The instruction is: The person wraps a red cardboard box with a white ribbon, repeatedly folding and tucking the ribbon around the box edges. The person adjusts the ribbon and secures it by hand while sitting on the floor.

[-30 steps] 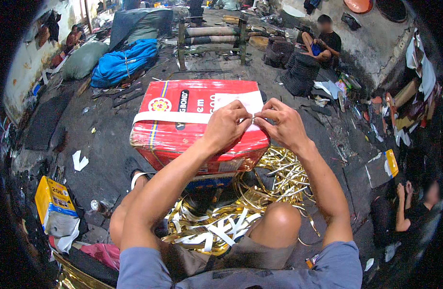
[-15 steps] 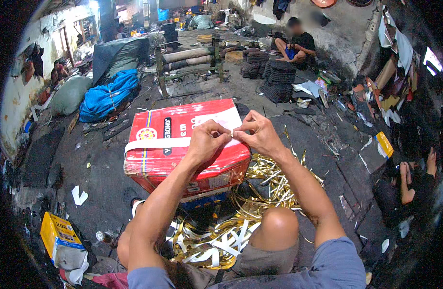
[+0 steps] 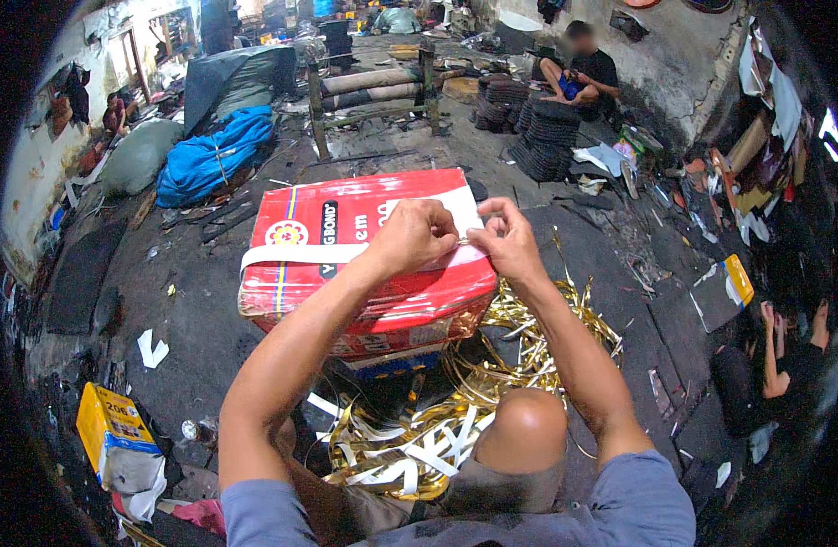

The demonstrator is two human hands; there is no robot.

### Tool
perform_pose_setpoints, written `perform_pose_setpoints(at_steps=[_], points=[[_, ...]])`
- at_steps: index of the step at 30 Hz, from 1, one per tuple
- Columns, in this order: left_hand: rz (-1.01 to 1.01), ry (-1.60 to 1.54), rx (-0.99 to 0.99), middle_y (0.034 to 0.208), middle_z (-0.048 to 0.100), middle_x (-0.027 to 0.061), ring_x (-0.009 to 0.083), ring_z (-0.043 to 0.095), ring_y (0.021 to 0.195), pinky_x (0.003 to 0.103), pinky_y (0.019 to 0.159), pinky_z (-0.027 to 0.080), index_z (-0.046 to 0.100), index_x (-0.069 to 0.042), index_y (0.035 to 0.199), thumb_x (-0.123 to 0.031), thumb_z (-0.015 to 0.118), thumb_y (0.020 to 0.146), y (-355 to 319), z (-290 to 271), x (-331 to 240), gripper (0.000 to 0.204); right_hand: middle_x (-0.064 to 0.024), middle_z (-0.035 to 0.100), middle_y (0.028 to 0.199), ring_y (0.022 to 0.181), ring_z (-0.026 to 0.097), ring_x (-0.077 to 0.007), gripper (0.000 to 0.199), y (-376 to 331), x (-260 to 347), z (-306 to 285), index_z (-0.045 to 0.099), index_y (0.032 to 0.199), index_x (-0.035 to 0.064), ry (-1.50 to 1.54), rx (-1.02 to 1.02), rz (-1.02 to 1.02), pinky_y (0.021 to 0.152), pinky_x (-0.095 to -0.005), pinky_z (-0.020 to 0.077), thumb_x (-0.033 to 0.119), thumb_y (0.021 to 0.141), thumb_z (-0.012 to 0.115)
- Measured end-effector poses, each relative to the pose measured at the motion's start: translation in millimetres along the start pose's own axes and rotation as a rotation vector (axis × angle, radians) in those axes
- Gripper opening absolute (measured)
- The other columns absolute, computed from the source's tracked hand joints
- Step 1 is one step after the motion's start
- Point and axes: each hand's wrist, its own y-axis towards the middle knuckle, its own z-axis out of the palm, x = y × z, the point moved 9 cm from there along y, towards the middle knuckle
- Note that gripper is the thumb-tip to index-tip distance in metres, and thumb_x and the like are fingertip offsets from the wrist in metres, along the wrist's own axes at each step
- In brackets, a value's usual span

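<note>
A red taped carton [image 3: 392,305] stands in front of me. Across its top runs a white strip [image 3: 300,254], from the left edge toward my fingers. My left hand [image 3: 413,239] is closed in a pinch on this strip, above the right part of the carton. Close beside it, my right hand [image 3: 510,242] holds thumb and forefinger together at the strip's end; its other fingers are curled. What exactly lies between the fingertips is too small to make out. Under the hands the carton's top bears a white patch [image 3: 460,205].
A heap of gold and white strips [image 3: 437,447] lies between my knees and beside the carton. A yellow box [image 3: 118,424] stands at lower left, a blue tarp bundle [image 3: 216,157] at far left. Stacks of dark pads [image 3: 545,141] stand near a seated person [image 3: 588,73]; another person [image 3: 775,365] is at right.
Both hands have shifted slightly right along the strip, and the right hand's fingers have curled more. The view has tilted a little, so the carton appears slightly higher and farther right.
</note>
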Motion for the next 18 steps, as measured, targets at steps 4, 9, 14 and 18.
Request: perform_pose_setpoints(at_steps=[4, 9, 14, 18], points=[[-0.012, -0.088, -0.029, 0.082, 0.074, 0.0117, 0.0214, 0.070, 0.074, 0.036, 0.069, 0.055, 0.080, -0.004, 0.087, -0.015, 0.076, 0.081, -5, 5, 0, 0.013, 0.0013, 0.062, 0.076, 0.067, 0.052, -0.0075, 0.033, -5, -7, -5, 0.062, 0.090, 0.0072, -0.072, -0.039, 0.035, 0.062, -0.0285, 0.0446, 0.038, 0.099, 0.073], [-0.102, -0.206, -0.158, 0.076, 0.066, 0.0101, 0.0166, 0.063, 0.070, 0.033, 0.064, 0.049, 0.073, 0.001, 0.079, -0.009, 0.074, 0.085, -6, 11, -9, 0.011, 0.0024, 0.053, 0.068, 0.063, 0.044, -0.0066, 0.034, -1, -7, -7, 0.061, 0.084, 0.0076, -0.078, 0.024, -0.053, 0.056, -0.0300, 0.0385, 0.035, 0.104, 0.067], [-0.020, -0.201, -0.161, 0.077, 0.066, 0.0103, 0.0158, 0.062, 0.071, 0.033, 0.064, 0.049, 0.072, 0.003, 0.081, -0.007, 0.072, 0.087, -6, 14, -15, 0.011, 0.0105, 0.039, 0.058, 0.040, 0.032, -0.0017, 0.026, -31, -33, 17, 0.053, 0.087, 0.0191, 0.701, 0.109, 0.465, 0.033, -0.0212, 0.0240, 0.034, 0.106, 0.064], [-0.035, -0.253, -0.155, 0.079, 0.068, 0.0116, 0.0174, 0.065, 0.073, 0.033, 0.066, 0.052, 0.073, 0.003, 0.084, -0.007, 0.072, 0.087, 3, 20, -17, 0.010, 0.0087, 0.045, 0.063, 0.043, 0.036, -0.0022, 0.031, -40, -50, 18, 0.055, 0.092, 0.0187, 0.868, 0.170, 0.574, 0.034, -0.0204, 0.0265, 0.045, 0.105, 0.062]])
